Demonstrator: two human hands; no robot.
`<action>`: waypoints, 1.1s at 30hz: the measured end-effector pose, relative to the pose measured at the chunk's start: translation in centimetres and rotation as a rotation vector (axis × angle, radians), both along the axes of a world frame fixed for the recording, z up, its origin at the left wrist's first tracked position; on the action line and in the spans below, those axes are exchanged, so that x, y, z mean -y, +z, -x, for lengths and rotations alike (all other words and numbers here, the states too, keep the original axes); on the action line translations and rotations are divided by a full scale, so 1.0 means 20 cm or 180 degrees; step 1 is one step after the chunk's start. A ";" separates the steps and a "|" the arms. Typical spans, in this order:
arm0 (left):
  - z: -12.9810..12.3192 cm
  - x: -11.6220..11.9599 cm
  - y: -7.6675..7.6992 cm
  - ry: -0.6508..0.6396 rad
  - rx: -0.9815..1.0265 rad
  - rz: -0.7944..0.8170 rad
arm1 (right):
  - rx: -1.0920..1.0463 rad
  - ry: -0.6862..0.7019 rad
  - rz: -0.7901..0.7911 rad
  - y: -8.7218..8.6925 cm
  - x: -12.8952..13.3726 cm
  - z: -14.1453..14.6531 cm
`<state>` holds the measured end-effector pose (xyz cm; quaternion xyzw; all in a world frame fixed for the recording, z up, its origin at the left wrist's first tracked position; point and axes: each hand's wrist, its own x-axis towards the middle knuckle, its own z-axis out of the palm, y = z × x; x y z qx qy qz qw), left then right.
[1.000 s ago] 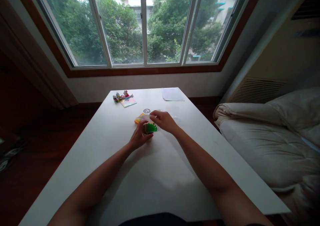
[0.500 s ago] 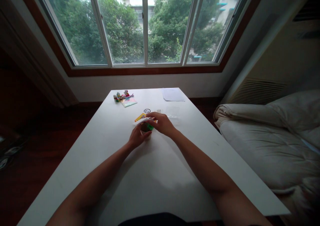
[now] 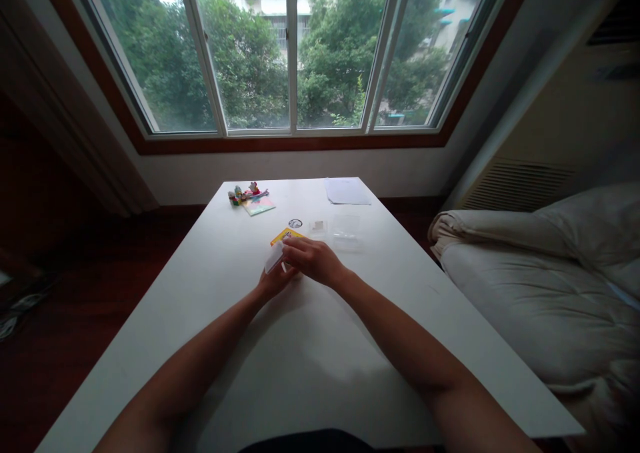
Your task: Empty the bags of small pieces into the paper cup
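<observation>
Near the middle of the white table, my left hand (image 3: 277, 281) is closed around a small object mostly hidden by the fingers. A whitish flap or card (image 3: 275, 257) stands tilted above that hand. My right hand (image 3: 314, 259) reaches in from the right, its fingers pinching the upper edge of the whitish piece. Just behind the hands lies a yellow card (image 3: 286, 234), partly covered by the right fingers. A small round dark-rimmed item (image 3: 295, 223) is flat on the table beyond it.
Clear plastic pieces (image 3: 347, 231) and a small clear packet (image 3: 318, 227) lie right of the hands. Small colourful figures (image 3: 238, 195) and a pastel packet (image 3: 259, 205) are at the back left. Paper sheets (image 3: 347, 191) lie at the back right of the table (image 3: 320, 373).
The whitish piece has swung down to the left over my left hand. My right hand has shifted slightly left and lower. The green item seen between the hands is now hidden.
</observation>
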<state>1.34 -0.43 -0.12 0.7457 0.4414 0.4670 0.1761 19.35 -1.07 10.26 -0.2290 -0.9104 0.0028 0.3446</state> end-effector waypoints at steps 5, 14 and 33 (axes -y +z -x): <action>-0.01 0.02 0.02 0.0026 0.0119 0.0151 | -0.0185 0.0019 0.0018 -0.01 -0.02 -0.03; -0.01 0.05 0.07 0.0018 0.0068 0.0234 | -0.1015 -0.0398 0.0385 0.00 -0.06 -0.08; -0.01 0.08 0.13 -0.0572 0.0284 -0.0182 | -0.2965 -0.1015 0.2295 -0.13 -0.30 -0.14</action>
